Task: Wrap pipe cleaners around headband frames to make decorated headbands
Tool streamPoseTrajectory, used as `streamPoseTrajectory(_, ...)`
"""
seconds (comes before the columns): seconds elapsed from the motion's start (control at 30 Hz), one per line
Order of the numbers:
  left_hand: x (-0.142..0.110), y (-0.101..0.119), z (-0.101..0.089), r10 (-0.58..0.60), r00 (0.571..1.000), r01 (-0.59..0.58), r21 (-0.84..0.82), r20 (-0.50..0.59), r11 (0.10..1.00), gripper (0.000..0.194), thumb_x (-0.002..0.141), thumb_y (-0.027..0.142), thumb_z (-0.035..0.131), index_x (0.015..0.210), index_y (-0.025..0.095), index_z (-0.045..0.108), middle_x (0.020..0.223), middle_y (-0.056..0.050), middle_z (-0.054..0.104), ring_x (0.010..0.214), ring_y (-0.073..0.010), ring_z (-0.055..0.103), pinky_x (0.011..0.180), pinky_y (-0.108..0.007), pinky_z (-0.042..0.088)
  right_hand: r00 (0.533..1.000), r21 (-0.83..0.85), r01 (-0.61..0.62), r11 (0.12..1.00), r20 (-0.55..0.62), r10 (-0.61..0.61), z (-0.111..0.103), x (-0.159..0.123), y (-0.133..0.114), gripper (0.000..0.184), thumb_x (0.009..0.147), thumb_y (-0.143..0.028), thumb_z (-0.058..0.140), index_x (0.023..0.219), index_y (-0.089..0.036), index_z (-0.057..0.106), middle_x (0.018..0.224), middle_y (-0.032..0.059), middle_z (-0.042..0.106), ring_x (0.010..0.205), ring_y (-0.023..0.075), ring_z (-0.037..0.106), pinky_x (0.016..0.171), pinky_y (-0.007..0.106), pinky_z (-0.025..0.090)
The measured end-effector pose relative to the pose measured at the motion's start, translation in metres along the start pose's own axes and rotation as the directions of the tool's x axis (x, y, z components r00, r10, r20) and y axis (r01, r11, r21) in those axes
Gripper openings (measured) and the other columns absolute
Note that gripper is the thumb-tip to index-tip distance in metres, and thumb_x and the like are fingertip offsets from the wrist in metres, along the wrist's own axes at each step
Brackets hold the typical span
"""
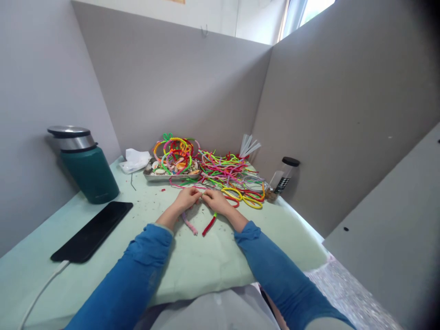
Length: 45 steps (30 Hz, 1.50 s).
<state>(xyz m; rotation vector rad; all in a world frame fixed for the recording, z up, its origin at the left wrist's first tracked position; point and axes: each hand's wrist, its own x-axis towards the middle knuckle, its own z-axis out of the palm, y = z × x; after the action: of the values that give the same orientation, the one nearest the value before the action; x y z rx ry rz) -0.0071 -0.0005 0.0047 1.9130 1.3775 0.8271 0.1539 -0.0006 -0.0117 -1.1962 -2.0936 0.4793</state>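
My left hand (186,200) and my right hand (217,201) meet over the middle of the table, fingertips pinched close together. Below my left hand hangs a fuzzy pipe cleaner end in lilac and pink (190,225). From under my right hand comes a red pipe cleaner end (209,226) with a bit of yellow-green near the fingers. Both curve downward like the two ends of one band, but my fingers hide whether they join. Just beyond my hands lie yellow pipe cleaner loops (252,201) and a large heap of coloured pipe cleaners (227,168).
A metal tray (172,178) holds finished-looking coloured rings and small pale pieces. On the left stand a green bottle (87,174), a black phone (94,231) with its cable, and a white plastic bag (135,160). A clear black-lidded bottle (283,178) is at right. Grey partitions (178,78) enclose the table.
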Motion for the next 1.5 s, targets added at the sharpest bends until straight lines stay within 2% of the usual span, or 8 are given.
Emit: streamPoseTrajectory(1.5,0.0011,-0.0030,0.0008,-0.005,1.000,0.005,-0.014,-0.011,1.000,0.023,0.076,0.035,0.050,0.070,0.015,0.059,0.055,0.001,0.058,0.035,-0.0078,0.044,0.038,-0.020,0.033,1.000,-0.001,0.003,1.000,-0.001,-0.003,0.0005,-0.0004,0.0011,0.021,0.084,-0.026,0.046,0.071,-0.017,0.061,0.063,-0.0009,0.056,0.059,0.0120,0.046,0.054,0.021,0.030)
